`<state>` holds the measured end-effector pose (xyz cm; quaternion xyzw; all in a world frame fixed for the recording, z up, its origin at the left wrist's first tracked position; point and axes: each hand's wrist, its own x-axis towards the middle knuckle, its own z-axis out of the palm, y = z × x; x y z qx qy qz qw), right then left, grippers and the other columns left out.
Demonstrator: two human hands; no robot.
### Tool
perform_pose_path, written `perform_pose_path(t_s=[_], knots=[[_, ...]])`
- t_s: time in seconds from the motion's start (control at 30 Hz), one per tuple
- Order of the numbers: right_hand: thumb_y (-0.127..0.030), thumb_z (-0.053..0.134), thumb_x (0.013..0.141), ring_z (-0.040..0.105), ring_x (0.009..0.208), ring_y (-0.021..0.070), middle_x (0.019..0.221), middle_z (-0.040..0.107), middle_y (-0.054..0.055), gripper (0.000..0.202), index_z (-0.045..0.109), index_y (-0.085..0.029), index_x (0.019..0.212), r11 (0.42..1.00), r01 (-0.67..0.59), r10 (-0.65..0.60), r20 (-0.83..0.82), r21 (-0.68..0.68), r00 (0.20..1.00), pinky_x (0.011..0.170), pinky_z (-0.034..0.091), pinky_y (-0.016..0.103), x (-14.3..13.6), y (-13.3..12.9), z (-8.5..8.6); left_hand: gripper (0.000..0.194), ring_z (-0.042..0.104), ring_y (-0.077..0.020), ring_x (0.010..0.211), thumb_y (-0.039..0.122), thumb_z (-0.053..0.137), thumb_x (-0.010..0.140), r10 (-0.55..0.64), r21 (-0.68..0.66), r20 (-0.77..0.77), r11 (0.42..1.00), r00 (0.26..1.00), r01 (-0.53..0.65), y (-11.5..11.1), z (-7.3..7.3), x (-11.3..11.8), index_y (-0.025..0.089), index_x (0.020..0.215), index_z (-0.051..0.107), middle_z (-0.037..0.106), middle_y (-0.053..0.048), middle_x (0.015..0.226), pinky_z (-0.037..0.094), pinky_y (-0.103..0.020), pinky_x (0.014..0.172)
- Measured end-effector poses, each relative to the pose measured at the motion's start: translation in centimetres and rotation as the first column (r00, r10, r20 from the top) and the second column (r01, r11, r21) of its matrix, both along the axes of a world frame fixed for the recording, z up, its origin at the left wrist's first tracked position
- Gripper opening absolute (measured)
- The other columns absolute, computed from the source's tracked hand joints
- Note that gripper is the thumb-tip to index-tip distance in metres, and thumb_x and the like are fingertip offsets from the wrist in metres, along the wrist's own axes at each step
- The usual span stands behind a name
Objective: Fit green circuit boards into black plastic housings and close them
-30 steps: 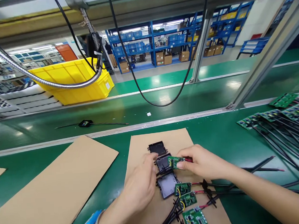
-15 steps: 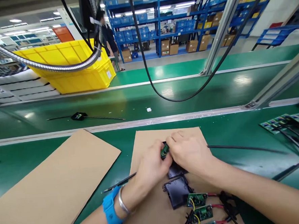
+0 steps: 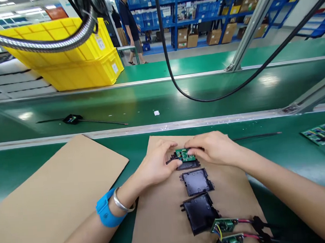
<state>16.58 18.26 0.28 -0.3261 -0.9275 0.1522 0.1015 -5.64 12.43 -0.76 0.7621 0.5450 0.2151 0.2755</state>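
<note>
Between my two hands is a small green circuit board, lying flat over a black plastic case half at the far end of a brown cardboard sheet. My left hand grips the board's left side and its dark wires, thumb at the near edge. My right hand pinches the right side. Nearer me lie two more open black case halves, one behind the other. Green boards with red and yellow wires rest at the sheet's near right.
Another cardboard sheet lies left. Beyond the metal rail are a black case with wires and a white scrap. Yellow bins stand behind. A black cable hangs ahead. More boards lie right. A person is behind.
The board has been turned flat and now shows between my hands, which have moved apart slightly. The view has shifted, revealing more of the case halves. The person in the background shows more fully.
</note>
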Motion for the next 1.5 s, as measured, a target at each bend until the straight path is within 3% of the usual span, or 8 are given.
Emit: perform_pose_path(t_s=[0.13, 0.23, 0.37, 0.6, 0.77, 0.93, 1.3, 1.5], knots=[[-0.034, 0.048, 0.095, 0.064, 0.081, 0.0192, 0.091, 0.072, 0.004, 0.025, 0.070, -0.023, 0.099, 0.996, 0.006, -0.012, -0.076, -0.086, 0.997, 0.072, 0.044, 0.030, 0.9, -2.9, 2.2, 0.026, 0.060, -0.0202, 0.093, 0.028, 0.055, 0.091, -0.065, 0.074, -0.041, 0.995, 0.997, 0.067, -3.5, 2.0, -0.1, 0.023, 0.116, 0.057, 0.062, -0.005, 0.103, 0.051, -0.033, 0.080], [-0.033, 0.049, 0.095, 0.063, 0.075, 0.0176, 0.085, 0.071, 0.002, 0.022, 0.069, -0.025, 0.097, 0.959, -0.051, 0.030, -0.079, -0.278, 0.996, 0.068, 0.044, 0.028, 1.7, -5.7, 2.1, 0.026, 0.061, -0.0177, 0.087, 0.022, 0.043, 0.095, -0.164, -0.059, -0.008, 0.985, 0.986, 0.163, -7.3, 2.5, 0.4, 0.026, 0.116, 0.057, 0.059, -0.005, 0.104, 0.052, -0.029, 0.074], [-0.031, 0.047, 0.096, 0.060, 0.068, 0.0158, 0.076, 0.067, -0.001, 0.018, 0.064, -0.026, 0.098, 0.902, 0.010, -0.022, -0.022, -0.431, 1.000, 0.063, 0.041, 0.027, 2.8, -8.6, -0.1, 0.040, 0.062, -0.0217, 0.090, 0.026, 0.055, 0.088, -0.167, -0.187, -0.003, 0.969, 0.986, 0.164, -10.3, 0.8, 1.6, 0.026, 0.127, 0.048, 0.054, -0.007, 0.114, 0.054, -0.034, 0.076], [-0.030, 0.043, 0.098, 0.057, 0.067, 0.0147, 0.079, 0.064, -0.001, 0.017, 0.058, -0.024, 0.105, 0.875, 0.108, -0.132, -0.018, -0.472, 0.991, 0.063, 0.039, 0.027, 3.8, -10.6, -2.0, 0.035, 0.061, -0.0246, 0.092, 0.027, 0.046, 0.095, -0.238, -0.144, -0.135, 0.965, 0.962, 0.218, -9.7, -1.0, 2.1, 0.026, 0.130, 0.042, 0.052, -0.008, 0.118, 0.055, -0.042, 0.078], [-0.028, 0.047, 0.097, 0.059, 0.082, 0.0159, 0.091, 0.065, 0.002, 0.018, 0.063, -0.024, 0.102, 0.932, 0.021, -0.067, -0.116, -0.361, 0.991, 0.073, 0.042, 0.027, 3.5, -9.6, -1.8, 0.040, 0.060, -0.0224, 0.093, 0.026, 0.053, 0.090, -0.190, -0.066, -0.057, 0.980, 0.980, 0.186, -10.0, -0.4, 1.8, 0.024, 0.129, 0.042, 0.052, -0.008, 0.115, 0.054, -0.039, 0.078], [-0.027, 0.049, 0.095, 0.060, 0.078, 0.0160, 0.089, 0.064, 0.001, 0.015, 0.061, -0.023, 0.104, 0.963, 0.026, -0.038, -0.038, -0.270, 0.999, 0.068, 0.041, 0.027, 3.6, -9.4, -1.7, 0.033, 0.059, -0.0174, 0.085, 0.014, 0.049, 0.089, -0.149, -0.035, -0.039, 0.988, 0.988, 0.147, -9.9, -0.8, 2.1, 0.024, 0.121, 0.050, 0.055, -0.005, 0.110, 0.053, -0.033, 0.076], [-0.028, 0.053, 0.094, 0.045, 0.055, 0.0128, 0.077, 0.052, -0.001, 0.012, 0.058, -0.024, 0.083, 0.996, -0.059, 0.043, 0.216, 0.070, 0.975, 0.051, 0.019, 0.030, 2.8, -9.0, -1.6, 0.044, 0.061, -0.0215, 0.096, 0.026, 0.062, 0.082, -0.158, -0.088, 0.011, 0.984, 0.987, 0.158, -8.5, -1.3, 2.3, 0.022, 0.124, 0.051, 0.059, -0.005, 0.113, 0.053, -0.038, 0.084], [-0.028, 0.070, 0.082, 0.051, 0.084, 0.0235, 0.091, 0.053, 0.004, 0.013, 0.058, -0.025, 0.080, 0.992, -0.055, 0.038, 0.149, 0.113, 0.988, 0.065, 0.032, 0.033, 1.6, -9.4, -1.4, 0.043, 0.061, -0.0217, 0.099, 0.024, 0.062, 0.083, -0.165, -0.072, 0.020, 0.984, 0.986, 0.166, -8.5, -1.5, 2.3, 0.022, 0.124, 0.051, 0.059, -0.005, 0.113, 0.053, -0.038, 0.086]])
